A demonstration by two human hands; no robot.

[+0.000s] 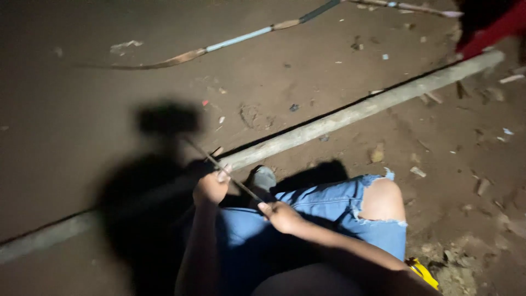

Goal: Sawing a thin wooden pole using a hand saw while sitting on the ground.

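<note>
Left hand (211, 187) is curled shut around the upper stretch of a thin dark stick (222, 169), fingers wrapped over it, thumb side toward the camera. Right hand (280, 215) is pinched closed on the lower end of that same stick, just above the lap. So the stick runs on a slant between the two hands, its far tip poking up and to the left past the left hand, into the shadow on the ground.

Below the hands: blue denim jeans (329, 211), torn open at the knee (382, 200), with frayed white threads round the hole. Between the hands and a little beyond, a grey shoe (262, 178) rests on the ground, toe pointing away.

Just past the shoe lies a long pale wooden pole (350, 114), flat on the dirt floor (66, 109), running diagonally from lower left to upper right, a dark gap along its far edge. The person's own shadow falls heavy across its near-left part.

Farther out, near the top, a long bent strip (241, 38) lies on the dirt, banded in brown, pale blue and dark. Top right corner, something red (493, 30), blurred, cannot tell what. Bottom right, beside the thigh, a yellow object (423, 272), partly hidden. Scraps and small chips dot the dirt on the right.
</note>
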